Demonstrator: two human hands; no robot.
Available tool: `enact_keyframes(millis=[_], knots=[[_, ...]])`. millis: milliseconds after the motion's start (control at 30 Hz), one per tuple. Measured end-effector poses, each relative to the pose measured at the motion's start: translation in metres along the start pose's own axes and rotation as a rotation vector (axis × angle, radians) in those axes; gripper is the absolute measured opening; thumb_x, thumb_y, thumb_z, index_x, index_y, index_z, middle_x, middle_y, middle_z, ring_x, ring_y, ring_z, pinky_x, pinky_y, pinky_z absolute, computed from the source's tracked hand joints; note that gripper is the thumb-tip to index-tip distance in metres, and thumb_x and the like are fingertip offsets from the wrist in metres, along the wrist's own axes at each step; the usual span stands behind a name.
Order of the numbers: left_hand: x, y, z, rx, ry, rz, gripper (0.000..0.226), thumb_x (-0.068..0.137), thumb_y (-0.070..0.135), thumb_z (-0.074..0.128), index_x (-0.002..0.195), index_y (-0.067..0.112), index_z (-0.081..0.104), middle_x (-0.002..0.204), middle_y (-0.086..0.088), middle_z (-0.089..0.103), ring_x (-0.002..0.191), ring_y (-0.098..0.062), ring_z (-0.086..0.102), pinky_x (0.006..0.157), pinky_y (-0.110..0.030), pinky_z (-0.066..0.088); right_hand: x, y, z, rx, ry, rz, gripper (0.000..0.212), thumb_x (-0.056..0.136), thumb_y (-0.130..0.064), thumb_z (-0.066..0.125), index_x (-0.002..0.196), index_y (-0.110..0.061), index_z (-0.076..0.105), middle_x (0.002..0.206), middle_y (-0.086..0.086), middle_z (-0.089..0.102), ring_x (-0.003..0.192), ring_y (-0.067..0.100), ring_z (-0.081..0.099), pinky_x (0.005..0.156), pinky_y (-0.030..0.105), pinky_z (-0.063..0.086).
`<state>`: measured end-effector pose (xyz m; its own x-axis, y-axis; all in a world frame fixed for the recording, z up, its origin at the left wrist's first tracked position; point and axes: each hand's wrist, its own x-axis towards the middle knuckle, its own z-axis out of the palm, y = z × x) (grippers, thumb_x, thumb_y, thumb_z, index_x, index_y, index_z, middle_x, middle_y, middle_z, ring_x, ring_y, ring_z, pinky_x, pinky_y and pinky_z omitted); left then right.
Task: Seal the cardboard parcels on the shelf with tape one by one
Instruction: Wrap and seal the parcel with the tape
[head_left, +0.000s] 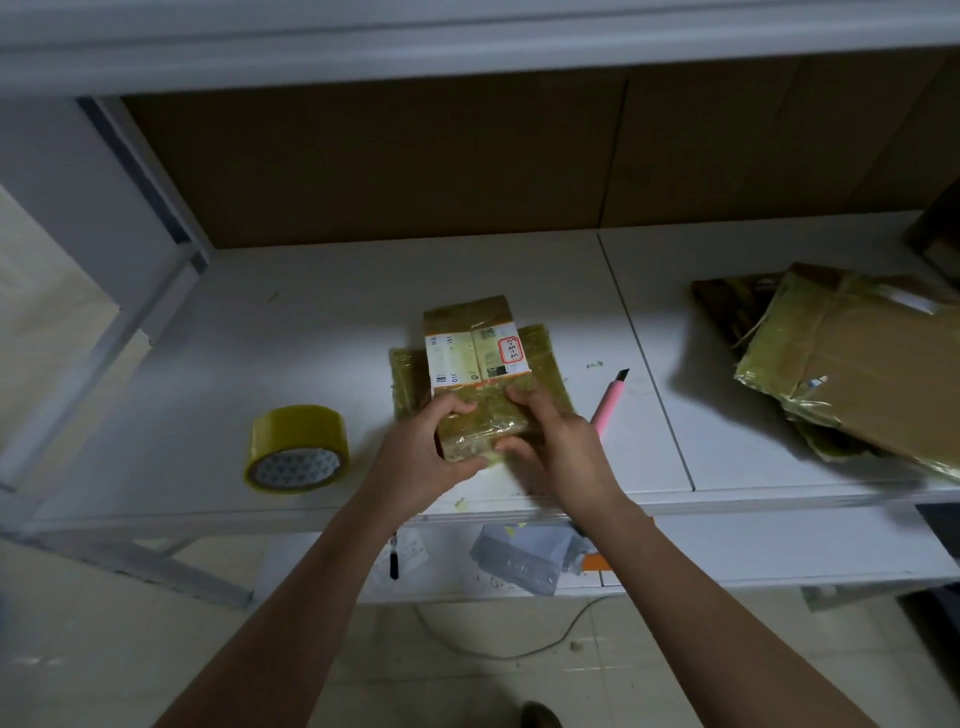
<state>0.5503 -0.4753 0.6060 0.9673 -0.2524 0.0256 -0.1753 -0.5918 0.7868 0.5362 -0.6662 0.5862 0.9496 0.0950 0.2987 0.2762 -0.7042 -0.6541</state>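
Both hands, left hand (423, 451) and right hand (558, 451), clamped on glossy taped cardboard parcel (478, 374) near shelf (322, 332) front edge; tape roll (297, 449) at 9 o'clock, pink knife (609, 404) at 3.

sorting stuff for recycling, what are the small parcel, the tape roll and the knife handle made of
Small parcel: seemingly cardboard under glossy yellowish tape, which wrinkles and glints; paper label on top.
Tape roll: translucent yellow plastic film, probably on a printed card core.
Knife: smooth pink handle, likely plastic; dark blade tip, probably metal.

Parcel storeroom: white metal shelf (322, 332) holding taped parcels (852, 364).
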Motion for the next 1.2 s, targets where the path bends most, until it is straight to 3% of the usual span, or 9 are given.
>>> enact_keyframes(millis=[100,200,333,433,633,800,867,1000,1200], knots=[[0.001,0.004,0.008,0.03,0.103,-0.003,0.045,0.068,0.037,0.087,0.1,0.039,0.056,0.097,0.021,0.065,0.079,0.004,0.062,0.062,-0.003,0.04,0.003,0.007,-0.005,0.003,-0.065,0.001,0.066,0.081,-0.033,0.078,0.138,-0.013,0.051,0.126,0.014,0.063,0.096,0.033,0.067,0.08,0.034,0.053],[0.0,0.0,0.013,0.059,0.162,0.015,0.034,0.077,0.035,0.081,0.103,0.034,0.059,0.101,0.018,0.064,0.078,0.0,0.058,0.063,0.0,0.037,0.004,0.002,0.0,-0.041,-0.044,0.048,0.08,0.07,-0.055,0.079,0.135,-0.016,0.051,0.123,0.007,0.065,0.098,0.028,0.067,0.081,0.036,0.055],[-0.001,-0.01,0.003,-0.085,0.015,-0.011,0.042,0.087,0.018,0.072,0.104,0.052,0.056,0.116,0.006,0.068,0.099,-0.007,0.068,0.083,-0.03,0.058,0.002,-0.005,0.01,-0.105,0.049,0.083,0.074,0.072,-0.061,0.071,0.127,-0.015,0.053,0.116,0.007,0.066,0.089,0.033,0.068,0.071,0.042,0.055],[-0.002,-0.012,0.0,-0.067,-0.038,-0.002,0.048,0.085,0.014,0.074,0.109,0.051,0.055,0.111,0.008,0.069,0.091,-0.003,0.07,0.079,-0.034,0.061,0.001,-0.001,0.009,-0.054,0.04,0.038,0.067,0.077,-0.053,0.071,0.127,-0.011,0.053,0.122,0.007,0.063,0.093,0.034,0.066,0.072,0.045,0.055],[-0.001,-0.006,0.018,0.141,0.18,0.067,0.036,0.082,0.033,0.077,0.111,0.025,0.057,0.1,0.014,0.062,0.07,-0.005,0.053,0.062,0.0,0.037,0.004,0.001,0.012,-0.141,-0.004,0.025,0.064,0.082,-0.042,0.073,0.132,-0.01,0.048,0.132,0.01,0.054,0.099,0.035,0.063,0.071,0.042,0.052],[-0.004,-0.006,0.017,0.142,0.159,0.048,0.036,0.084,0.02,0.075,0.114,0.025,0.056,0.081,0.014,0.056,0.056,0.011,0.052,0.054,-0.002,0.035,0.0,0.003,0.011,-0.249,-0.062,0.032,0.069,0.083,-0.025,0.073,0.141,-0.018,0.037,0.142,0.007,0.043,0.096,0.036,0.065,0.069,0.039,0.05],[-0.003,-0.007,0.012,0.109,0.122,0.024,0.042,0.081,0.018,0.077,0.113,0.033,0.054,0.08,0.017,0.058,0.059,0.017,0.053,0.054,-0.001,0.036,0.001,0.001,0.011,-0.255,-0.07,0.048,0.078,0.077,-0.038,0.077,0.141,-0.016,0.037,0.14,0.007,0.044,0.096,0.032,0.064,0.07,0.038,0.049],[-0.002,-0.005,0.012,0.051,0.111,-0.013,0.046,0.076,0.025,0.082,0.109,0.039,0.053,0.093,0.022,0.064,0.07,0.012,0.057,0.059,-0.004,0.041,0.004,-0.002,0.014,-0.18,-0.003,0.08,0.069,0.078,-0.04,0.076,0.133,-0.011,0.046,0.133,0.007,0.054,0.096,0.034,0.065,0.066,0.035,0.045],[0.001,-0.007,0.017,0.198,0.099,0.039,0.043,0.085,0.011,0.072,0.12,0.024,0.051,0.109,-0.005,0.067,0.067,-0.005,0.047,0.051,-0.005,0.032,0.007,0.005,0.004,-0.033,-0.005,0.028,0.047,0.085,-0.02,0.071,0.128,-0.011,0.054,0.113,0.007,0.068,0.084,0.029,0.068,0.075,0.035,0.054]])
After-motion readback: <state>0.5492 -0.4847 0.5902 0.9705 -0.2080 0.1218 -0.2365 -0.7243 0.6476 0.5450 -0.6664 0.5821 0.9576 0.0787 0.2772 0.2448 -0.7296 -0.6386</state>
